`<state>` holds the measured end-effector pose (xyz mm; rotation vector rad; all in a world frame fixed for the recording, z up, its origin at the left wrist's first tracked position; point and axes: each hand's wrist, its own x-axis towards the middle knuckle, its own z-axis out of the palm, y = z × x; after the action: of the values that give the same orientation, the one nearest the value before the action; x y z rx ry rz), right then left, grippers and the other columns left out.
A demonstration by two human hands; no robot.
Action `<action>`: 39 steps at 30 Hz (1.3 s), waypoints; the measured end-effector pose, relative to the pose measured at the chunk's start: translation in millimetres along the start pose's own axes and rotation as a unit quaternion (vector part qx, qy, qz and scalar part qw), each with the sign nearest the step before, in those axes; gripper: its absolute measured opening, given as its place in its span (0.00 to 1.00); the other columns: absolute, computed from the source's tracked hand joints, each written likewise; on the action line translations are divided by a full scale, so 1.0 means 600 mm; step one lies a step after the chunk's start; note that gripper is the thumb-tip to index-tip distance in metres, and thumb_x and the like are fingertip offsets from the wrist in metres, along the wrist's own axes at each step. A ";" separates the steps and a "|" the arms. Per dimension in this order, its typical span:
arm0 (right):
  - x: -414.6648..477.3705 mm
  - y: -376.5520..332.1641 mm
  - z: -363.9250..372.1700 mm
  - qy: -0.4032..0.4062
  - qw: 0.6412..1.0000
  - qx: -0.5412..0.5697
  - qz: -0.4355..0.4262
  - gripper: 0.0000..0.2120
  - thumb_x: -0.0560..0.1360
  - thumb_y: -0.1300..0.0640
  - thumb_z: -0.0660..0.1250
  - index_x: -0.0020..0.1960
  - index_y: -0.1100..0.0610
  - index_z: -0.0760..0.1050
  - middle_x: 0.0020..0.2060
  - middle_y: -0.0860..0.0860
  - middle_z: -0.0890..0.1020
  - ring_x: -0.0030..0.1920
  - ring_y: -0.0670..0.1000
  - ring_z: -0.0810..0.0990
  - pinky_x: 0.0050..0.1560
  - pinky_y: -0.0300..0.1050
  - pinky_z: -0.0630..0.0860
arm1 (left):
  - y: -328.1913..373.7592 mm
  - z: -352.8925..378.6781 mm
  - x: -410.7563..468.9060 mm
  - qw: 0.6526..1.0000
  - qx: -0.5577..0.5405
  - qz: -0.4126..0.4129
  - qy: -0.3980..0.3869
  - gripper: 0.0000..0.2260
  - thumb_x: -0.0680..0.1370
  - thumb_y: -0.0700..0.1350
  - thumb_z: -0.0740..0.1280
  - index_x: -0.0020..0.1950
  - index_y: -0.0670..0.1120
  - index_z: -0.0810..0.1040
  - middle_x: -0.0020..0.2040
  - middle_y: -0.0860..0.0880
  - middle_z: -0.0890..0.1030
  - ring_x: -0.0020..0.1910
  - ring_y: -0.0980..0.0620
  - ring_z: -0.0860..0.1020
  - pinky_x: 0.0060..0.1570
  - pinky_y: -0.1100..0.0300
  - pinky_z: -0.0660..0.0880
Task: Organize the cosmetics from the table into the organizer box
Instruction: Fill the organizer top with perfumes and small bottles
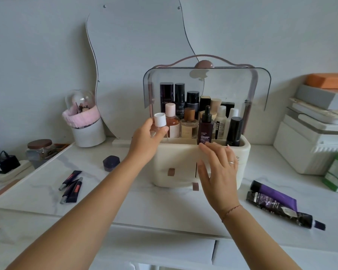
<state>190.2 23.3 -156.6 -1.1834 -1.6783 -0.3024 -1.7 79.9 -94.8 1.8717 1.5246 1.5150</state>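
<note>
Both arms extended far: left hand (147, 138) curled round a bottle (160, 120); right hand (218, 172) flat, palm down, fingers (211, 152) straight, spread.

Head-worn view, facing forward-down, near table (164, 207)

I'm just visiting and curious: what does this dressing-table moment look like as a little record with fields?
Left hand: holds a small clear bottle with a white cap at the organizer box's left end
Right hand: open, fingers straight, over the box front; contact unclear
Box lid: raised
Inside box: many upright bottles
Still on table: slim tubes at left, dark jar, two large tubes at right
</note>
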 end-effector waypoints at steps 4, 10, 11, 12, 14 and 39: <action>-0.002 0.001 0.004 0.013 1.000 -0.001 -0.003 0.17 0.75 0.57 0.61 0.63 0.57 0.75 0.59 0.51 0.76 0.63 0.53 0.67 0.70 0.53 0.58 | -0.004 0.002 -0.002 1.000 0.011 0.012 -0.014 0.12 0.76 0.49 0.67 0.56 0.45 0.76 0.47 0.53 0.80 0.49 0.52 0.76 0.43 0.60 0.69; 0.000 -0.005 0.004 0.018 1.000 0.008 0.004 0.17 0.75 0.57 0.60 0.61 0.58 0.76 0.58 0.52 0.77 0.62 0.54 0.68 0.70 0.52 0.59 | -0.015 -0.005 -0.006 0.999 -0.003 0.027 -0.024 0.13 0.76 0.50 0.67 0.58 0.46 0.75 0.50 0.54 0.80 0.51 0.57 0.75 0.46 0.68 0.68; 0.000 -0.006 0.003 0.020 1.000 0.009 0.006 0.17 0.75 0.57 0.59 0.61 0.58 0.76 0.58 0.52 0.77 0.62 0.54 0.68 0.70 0.54 0.60 | -0.018 -0.010 -0.007 0.999 -0.024 0.027 -0.019 0.14 0.76 0.52 0.66 0.59 0.47 0.75 0.50 0.56 0.79 0.51 0.60 0.76 0.47 0.72 0.68; 0.000 -0.006 0.003 0.022 1.000 0.009 0.006 0.17 0.75 0.57 0.59 0.62 0.58 0.76 0.58 0.53 0.77 0.63 0.53 0.67 0.69 0.57 0.61 | -0.025 -0.018 -0.009 0.999 -0.047 0.025 0.002 0.14 0.77 0.53 0.65 0.59 0.49 0.74 0.50 0.59 0.78 0.51 0.64 0.75 0.47 0.75 0.68; -0.001 -0.006 0.002 0.024 1.000 0.008 0.003 0.17 0.75 0.57 0.59 0.62 0.58 0.76 0.58 0.53 0.77 0.63 0.52 0.67 0.67 0.60 0.63 | -0.053 -0.035 -0.012 0.991 -0.093 -0.001 0.094 0.10 0.78 0.54 0.63 0.57 0.52 0.75 0.51 0.61 0.78 0.52 0.66 0.76 0.47 0.77 0.67; 0.001 -0.012 0.003 0.006 1.000 -0.002 0.014 0.18 0.74 0.56 0.61 0.62 0.58 0.75 0.59 0.53 0.77 0.63 0.54 0.67 0.69 0.55 0.60 | -0.141 -0.032 -0.038 0.979 -0.127 -0.094 0.132 0.02 0.75 0.42 0.68 0.46 0.48 0.80 0.40 0.55 0.81 0.42 0.56 0.78 0.43 0.67 0.70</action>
<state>183.4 21.3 -154.6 -1.2065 -1.6503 -0.2948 -60.3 87.2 -162.2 1.3899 1.4820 1.8238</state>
